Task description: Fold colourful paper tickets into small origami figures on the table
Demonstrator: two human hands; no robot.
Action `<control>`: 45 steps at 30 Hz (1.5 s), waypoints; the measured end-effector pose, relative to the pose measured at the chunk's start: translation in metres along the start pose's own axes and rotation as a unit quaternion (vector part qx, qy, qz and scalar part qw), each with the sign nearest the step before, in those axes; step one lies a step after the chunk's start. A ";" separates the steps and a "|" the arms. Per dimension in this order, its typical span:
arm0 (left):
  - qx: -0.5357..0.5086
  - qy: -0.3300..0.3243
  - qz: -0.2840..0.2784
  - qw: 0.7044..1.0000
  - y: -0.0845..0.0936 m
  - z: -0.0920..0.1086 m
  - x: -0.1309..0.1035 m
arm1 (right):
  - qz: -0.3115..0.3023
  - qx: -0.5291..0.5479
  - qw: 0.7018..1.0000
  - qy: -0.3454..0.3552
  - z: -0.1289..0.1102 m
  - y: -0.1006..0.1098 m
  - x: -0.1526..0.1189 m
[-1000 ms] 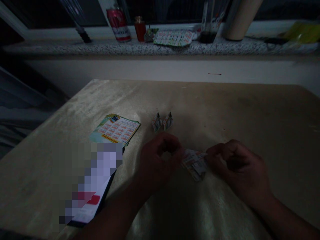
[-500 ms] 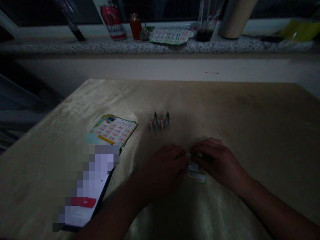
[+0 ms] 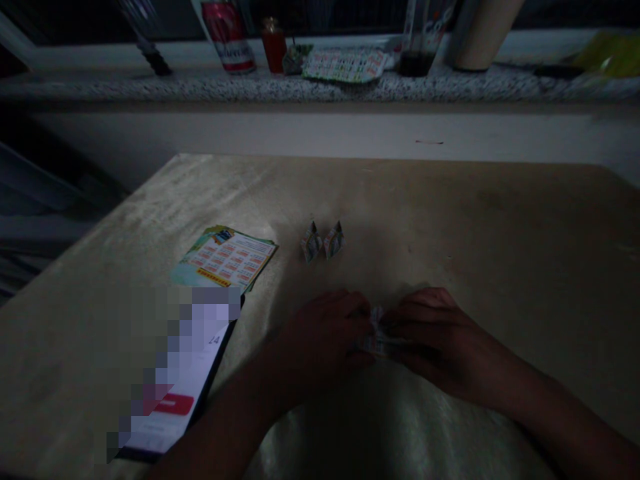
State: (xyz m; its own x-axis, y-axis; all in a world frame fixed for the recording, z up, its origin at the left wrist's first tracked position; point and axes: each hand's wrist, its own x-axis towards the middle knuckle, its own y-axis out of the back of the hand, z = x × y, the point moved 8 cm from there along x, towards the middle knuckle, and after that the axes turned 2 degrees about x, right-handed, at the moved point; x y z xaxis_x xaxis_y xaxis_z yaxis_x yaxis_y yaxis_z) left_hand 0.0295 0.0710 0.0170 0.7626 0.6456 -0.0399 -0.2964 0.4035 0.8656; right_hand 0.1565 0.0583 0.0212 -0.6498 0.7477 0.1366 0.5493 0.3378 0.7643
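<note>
Between my two hands lies a small piece of printed paper [image 3: 376, 333], partly folded and mostly covered by fingers. My left hand [image 3: 325, 340] has its fingers closed on the paper's left side. From the other side my right hand [image 3: 435, 333] pinches the paper, its fingertips close to the left ones. Just beyond the hands stand two small folded paper pieces [image 3: 323, 241], side by side, pointed at the top. To the left is a stack of printed cards [image 3: 227, 257] with rows of red and white print.
A phone [image 3: 185, 380] with a lit, partly blurred screen lies beside my left forearm. On the stone windowsill [image 3: 350, 92] stand a red can [image 3: 227, 37], a small red bottle [image 3: 274, 47], a printed packet [image 3: 345, 65], a glass with dark liquid [image 3: 417, 60] and a beige cylinder [image 3: 483, 37].
My right hand has shifted slightly down, and both hands' fingers have closed over the paper. Its printed strip, which stuck out below the fingers, is now drawn up between them. The view has shifted slightly.
</note>
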 end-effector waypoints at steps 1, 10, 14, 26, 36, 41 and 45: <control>-0.005 -0.002 0.000 1.000 0.000 -0.001 0.000 | 0.001 0.003 1.000 -0.003 0.000 0.000 0.000; -0.023 -0.001 0.002 1.000 0.001 -0.004 -0.002 | 0.015 0.000 1.000 -0.006 0.003 0.000 -0.003; -0.032 -0.012 0.004 0.999 0.001 -0.003 -0.003 | 0.014 -0.004 1.000 -0.002 0.002 0.000 -0.003; 0.002 0.004 0.004 1.000 0.004 0.004 -0.003 | -0.013 0.004 1.000 0.004 -0.004 0.002 -0.002; 0.049 0.020 -0.013 0.999 0.004 0.007 0.001 | 0.011 -0.011 1.000 0.015 -0.005 0.002 -0.002; 0.069 0.024 0.042 0.996 0.007 0.004 0.001 | 0.036 -0.024 0.999 -0.001 -0.002 0.002 -0.003; 0.076 0.060 0.064 0.993 0.002 -0.002 0.000 | 0.057 -0.039 0.997 -0.026 0.003 -0.001 -0.003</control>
State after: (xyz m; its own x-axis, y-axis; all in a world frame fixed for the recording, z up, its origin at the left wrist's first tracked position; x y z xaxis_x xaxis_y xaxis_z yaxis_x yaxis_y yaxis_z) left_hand 0.0281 0.0733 0.0181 0.6476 0.7616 0.0248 -0.2902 0.2163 0.9322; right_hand 0.1592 0.0578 0.0180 -0.5562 0.8081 0.1941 0.5746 0.2052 0.7923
